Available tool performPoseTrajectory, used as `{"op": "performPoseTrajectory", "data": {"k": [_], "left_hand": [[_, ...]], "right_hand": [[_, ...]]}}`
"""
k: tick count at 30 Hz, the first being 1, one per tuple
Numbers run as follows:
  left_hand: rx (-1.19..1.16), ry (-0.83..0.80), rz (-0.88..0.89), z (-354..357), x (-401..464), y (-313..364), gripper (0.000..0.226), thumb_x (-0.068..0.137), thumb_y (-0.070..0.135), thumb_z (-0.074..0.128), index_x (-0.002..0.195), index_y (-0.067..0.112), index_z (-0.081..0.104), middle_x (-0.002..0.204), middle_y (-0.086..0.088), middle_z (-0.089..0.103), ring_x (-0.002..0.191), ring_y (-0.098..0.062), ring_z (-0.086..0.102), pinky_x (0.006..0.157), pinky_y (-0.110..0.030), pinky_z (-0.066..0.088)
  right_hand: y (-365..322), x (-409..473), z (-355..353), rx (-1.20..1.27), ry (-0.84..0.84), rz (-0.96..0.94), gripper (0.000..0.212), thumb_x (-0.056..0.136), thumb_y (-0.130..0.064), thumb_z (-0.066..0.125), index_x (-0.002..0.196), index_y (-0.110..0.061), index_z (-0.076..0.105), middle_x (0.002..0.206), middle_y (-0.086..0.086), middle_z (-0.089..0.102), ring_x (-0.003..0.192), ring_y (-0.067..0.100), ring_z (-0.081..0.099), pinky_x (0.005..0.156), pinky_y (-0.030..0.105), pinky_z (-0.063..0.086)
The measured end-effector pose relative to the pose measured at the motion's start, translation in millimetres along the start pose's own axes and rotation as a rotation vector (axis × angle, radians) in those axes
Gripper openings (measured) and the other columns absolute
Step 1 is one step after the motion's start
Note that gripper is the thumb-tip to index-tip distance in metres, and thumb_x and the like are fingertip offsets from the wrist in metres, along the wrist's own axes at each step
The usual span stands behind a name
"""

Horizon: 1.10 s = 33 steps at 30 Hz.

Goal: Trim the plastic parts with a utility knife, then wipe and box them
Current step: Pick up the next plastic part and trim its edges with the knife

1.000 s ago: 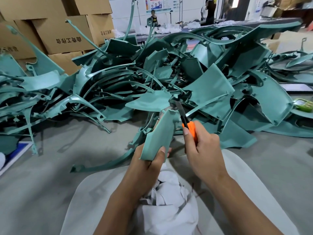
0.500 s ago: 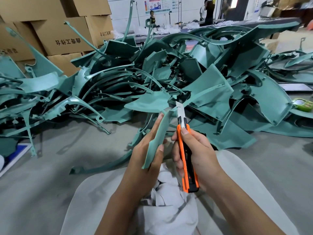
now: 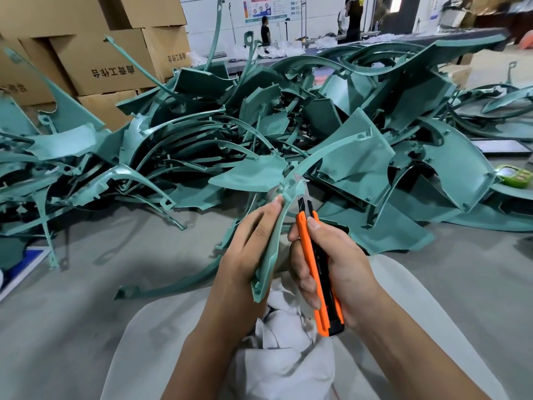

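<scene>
My left hand [image 3: 245,249] holds a curved teal plastic part [image 3: 272,246] edge-on and nearly upright, with the fingers stretched along its left face. My right hand [image 3: 331,264] grips an orange and black utility knife [image 3: 318,272], thumb on the slider. The blade tip points up, just right of the part's top end, close to it. A crumpled white cloth [image 3: 285,342] lies in my lap below both hands.
A large heap of teal plastic parts [image 3: 331,134] covers the grey floor ahead. Cardboard boxes [image 3: 103,64] are stacked at the back left. People stand far off by a long table. A green object [image 3: 514,176] lies at the right.
The part has turned from face-on to edge-on in my left hand. The knife has swung round so its full handle shows, and the blade now stands beside the part's top end.
</scene>
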<state>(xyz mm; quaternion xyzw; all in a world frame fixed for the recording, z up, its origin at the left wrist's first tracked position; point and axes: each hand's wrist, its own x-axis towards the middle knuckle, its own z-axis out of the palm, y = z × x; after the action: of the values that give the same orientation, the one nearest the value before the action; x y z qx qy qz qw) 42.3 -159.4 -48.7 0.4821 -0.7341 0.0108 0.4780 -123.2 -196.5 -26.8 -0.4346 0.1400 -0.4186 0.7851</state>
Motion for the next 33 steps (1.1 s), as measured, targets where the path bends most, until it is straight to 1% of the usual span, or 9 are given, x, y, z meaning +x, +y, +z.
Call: {"op": "performPoseTrajectory", "data": {"k": [5,9,13,17,19,22,25,28,33], "left_hand": [[-0.004,0.033,-0.062,-1,0,6,0.069,0.095,0.0,0.046,0.159,0.023,0.035,0.151,0.011,0.049,0.138,-0.006,0.048,0.112,-0.02,0.038],[-0.158,0.16,-0.568,-4,-10,21,0.043,0.09,0.069,0.049,0.113,0.038,0.067,0.105,0.031,0.07,0.096,0.013,0.063,0.081,-0.012,0.051],[-0.435,0.531,-0.704,-8,-6,26,0.031,0.082,0.041,0.062,0.107,0.024,0.068,0.098,0.024,0.076,0.094,0.0,0.07,0.078,-0.011,0.053],[-0.906,0.664,-0.68,-20,6,25,0.084,0.072,0.035,0.063,0.14,-0.01,0.041,0.094,-0.035,0.071,0.072,-0.041,0.07,0.065,-0.037,0.058],[-1.053,0.693,-0.656,-32,12,26,0.062,0.084,0.028,0.051,0.135,-0.006,0.047,0.09,-0.031,0.071,0.067,-0.041,0.072,0.055,-0.032,0.055],[-1.272,0.706,-0.647,-50,13,23,0.033,0.099,0.023,0.038,0.12,0.007,0.057,0.092,-0.017,0.075,0.076,-0.038,0.075,0.055,-0.028,0.053],[-1.383,0.785,-0.704,-61,12,15,0.036,0.101,0.022,0.039,0.129,0.008,0.057,0.103,-0.017,0.075,0.083,-0.039,0.075,0.056,-0.028,0.054],[-1.424,0.826,-0.73,-67,9,9,0.039,0.1,0.023,0.042,0.131,0.01,0.06,0.113,-0.015,0.074,0.089,-0.038,0.075,0.059,-0.026,0.056],[-1.363,0.789,-0.778,-65,7,6,0.028,0.101,0.019,0.048,0.122,0.01,0.064,0.109,-0.014,0.075,0.088,-0.036,0.076,0.058,-0.025,0.056]], "right_hand": [[-8,-3,-2,0.121,-0.059,-0.013,0.034,0.106,-0.036,0.046,0.097,-0.007,0.061,0.056,0.009,0.049,0.036,0.012,0.044,0.03,0.019,0.039],[-18,2,-16,-0.025,0.108,-0.059,0.046,0.105,-0.05,0.04,0.098,-0.009,0.06,0.06,0.012,0.049,0.039,0.018,0.043,0.035,0.025,0.04],[-21,6,-34,-0.767,0.373,-0.07,0.056,0.109,-0.054,0.039,0.09,-0.004,0.057,0.065,0.02,0.06,0.047,0.029,0.052,0.041,0.04,0.047],[-14,8,-43,-1.712,0.442,-0.014,0.038,0.104,-0.049,0.05,0.082,-0.02,0.058,0.073,0.001,0.065,0.071,0.028,0.062,0.066,0.043,0.052],[-11,7,-38,-1.933,0.451,-0.038,0.029,0.098,-0.056,0.056,0.1,-0.028,0.063,0.094,-0.005,0.065,0.093,0.023,0.058,0.081,0.039,0.051],[-18,1,-26,-1.717,0.179,-0.321,0.045,0.089,-0.074,0.056,0.112,-0.037,0.063,0.106,-0.016,0.057,0.103,0.011,0.047,0.089,0.034,0.045],[-21,-5,-10,-1.246,-0.357,-0.043,0.056,0.076,-0.079,0.072,0.123,-0.049,0.065,0.117,-0.023,0.059,0.111,0.003,0.057,0.091,0.018,0.046],[-1,-7,-5,-1.418,-0.717,0.122,0.083,0.071,-0.062,0.088,0.144,-0.05,0.05,0.141,-0.026,0.045,0.139,0.003,0.039,0.113,0.024,0.036],[8,-1,3,-1.372,-0.597,-0.115,0.034,0.082,-0.006,0.079,0.11,-0.025,0.074,0.115,-0.016,0.066,0.112,0.006,0.062,0.094,0.028,0.05]]}}
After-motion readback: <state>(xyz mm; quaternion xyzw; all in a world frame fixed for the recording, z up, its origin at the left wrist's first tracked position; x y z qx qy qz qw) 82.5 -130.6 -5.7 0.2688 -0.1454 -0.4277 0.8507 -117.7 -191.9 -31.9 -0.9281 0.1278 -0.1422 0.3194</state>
